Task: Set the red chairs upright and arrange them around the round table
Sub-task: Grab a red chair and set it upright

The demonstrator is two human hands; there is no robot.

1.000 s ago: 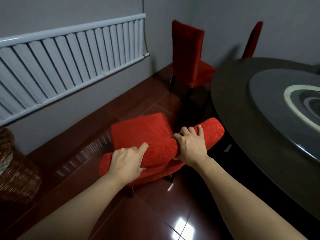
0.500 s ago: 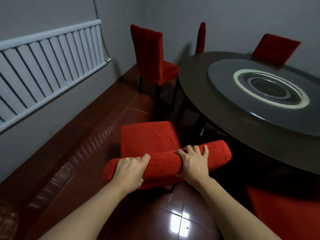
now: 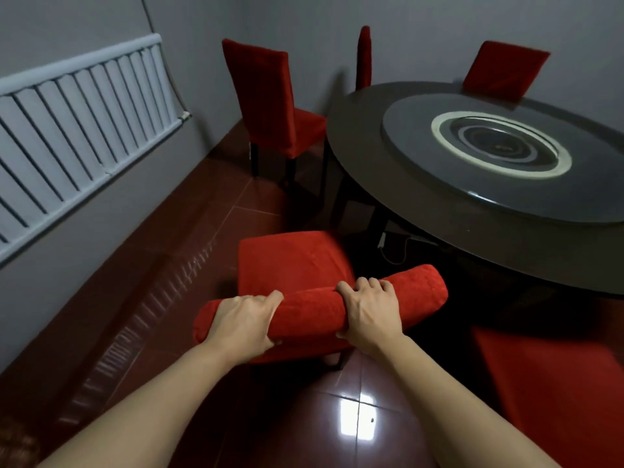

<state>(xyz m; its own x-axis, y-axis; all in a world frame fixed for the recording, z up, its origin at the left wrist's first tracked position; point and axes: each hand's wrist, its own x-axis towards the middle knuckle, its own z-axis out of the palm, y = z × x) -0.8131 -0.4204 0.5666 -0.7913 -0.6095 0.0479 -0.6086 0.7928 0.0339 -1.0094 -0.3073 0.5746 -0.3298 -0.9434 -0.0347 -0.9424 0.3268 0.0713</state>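
Glossy dark-red tiled floor, grey walls. Nearest: left hand and right hand curled over top rail of red chair, fingers pressed together. Now squared upright, seat swung toward round table since a second ago; almost placed. Beyond the table, three more chairs upright. Plush, textured cover.

Chair red textured cloth; floor tiles glossy; round table dark, smooth.
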